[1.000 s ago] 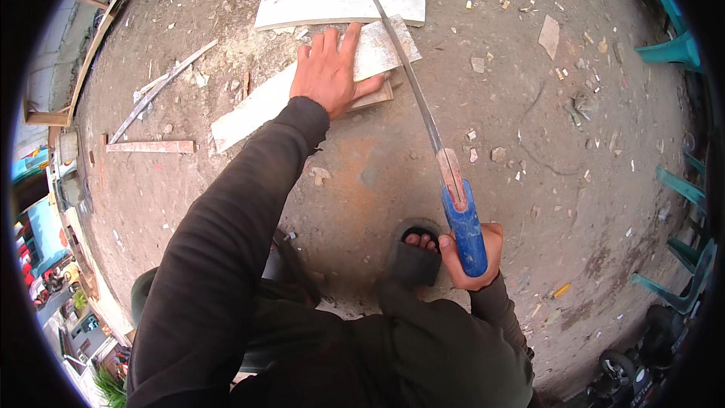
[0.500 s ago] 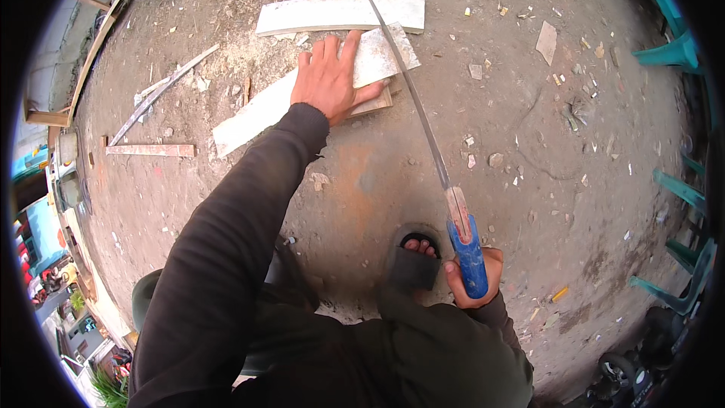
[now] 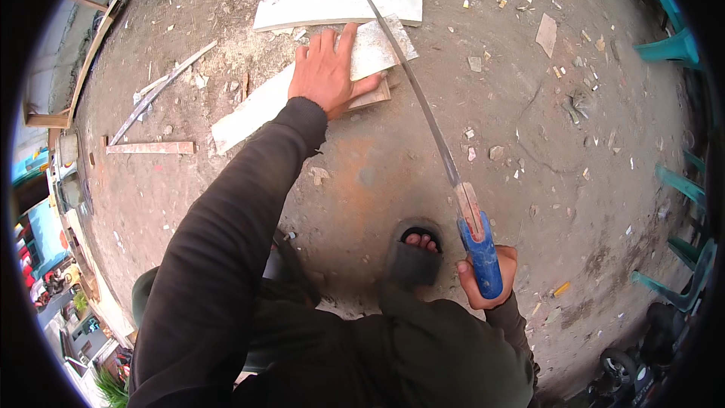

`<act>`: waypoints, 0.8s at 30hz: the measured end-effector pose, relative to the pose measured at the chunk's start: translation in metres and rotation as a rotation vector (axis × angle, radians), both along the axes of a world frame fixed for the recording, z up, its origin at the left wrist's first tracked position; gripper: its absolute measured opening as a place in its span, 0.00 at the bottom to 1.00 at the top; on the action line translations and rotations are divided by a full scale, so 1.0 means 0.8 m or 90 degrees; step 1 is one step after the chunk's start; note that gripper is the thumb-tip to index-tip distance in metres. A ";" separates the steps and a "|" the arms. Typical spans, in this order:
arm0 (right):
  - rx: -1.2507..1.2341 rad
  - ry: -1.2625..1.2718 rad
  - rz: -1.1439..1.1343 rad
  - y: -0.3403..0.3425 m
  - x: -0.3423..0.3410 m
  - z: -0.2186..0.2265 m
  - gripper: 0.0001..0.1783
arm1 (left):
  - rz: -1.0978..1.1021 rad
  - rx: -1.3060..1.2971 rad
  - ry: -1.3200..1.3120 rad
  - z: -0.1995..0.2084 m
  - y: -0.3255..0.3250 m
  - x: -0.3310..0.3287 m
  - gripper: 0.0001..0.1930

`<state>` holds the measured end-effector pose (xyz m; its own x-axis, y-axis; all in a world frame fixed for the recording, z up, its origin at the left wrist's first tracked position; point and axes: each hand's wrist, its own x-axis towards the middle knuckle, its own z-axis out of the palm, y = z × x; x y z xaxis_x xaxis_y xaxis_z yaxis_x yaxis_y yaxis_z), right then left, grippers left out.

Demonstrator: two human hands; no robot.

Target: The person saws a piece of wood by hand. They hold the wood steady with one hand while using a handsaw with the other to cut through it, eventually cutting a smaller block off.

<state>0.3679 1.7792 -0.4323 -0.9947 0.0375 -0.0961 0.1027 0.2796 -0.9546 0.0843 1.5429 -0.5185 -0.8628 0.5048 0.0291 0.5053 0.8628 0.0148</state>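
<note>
A white-faced board [image 3: 245, 119] lies slanted on the ground, with a brown wooden piece [image 3: 380, 95] partly showing under its right part. My left hand [image 3: 323, 72] presses flat on that board, fingers spread and thumb along the near edge. In my right hand [image 3: 507, 266], closed around its blue handle, is a handsaw [image 3: 429, 117]. The saw's long, narrow blade runs away from me and crosses the board's right end, right of my left hand. Whether its teeth have cut into the board cannot be made out.
Just beyond lies another white board [image 3: 340, 9]. Thin wood strips [image 3: 151, 148] and sawdust are on the dirt ground to the left. My sandalled foot [image 3: 417, 255] stands near the saw handle. Green plastic chairs [image 3: 672, 47] line the right side; stone chips litter the ground.
My right hand and the saw handle have shifted slightly right, angling the blade a little more. My left hand stays on the board.
</note>
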 end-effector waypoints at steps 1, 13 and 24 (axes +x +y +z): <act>0.011 0.028 0.007 -0.008 -0.021 0.000 0.11 | -0.019 0.014 0.030 0.000 0.000 -0.001 0.45; 0.000 -0.016 0.035 -0.017 -0.038 -0.009 0.03 | -0.026 0.026 0.042 -0.001 0.006 -0.001 0.46; -0.004 0.042 -0.001 -0.021 -0.035 0.006 0.10 | 0.078 0.035 0.025 0.000 0.006 0.000 0.45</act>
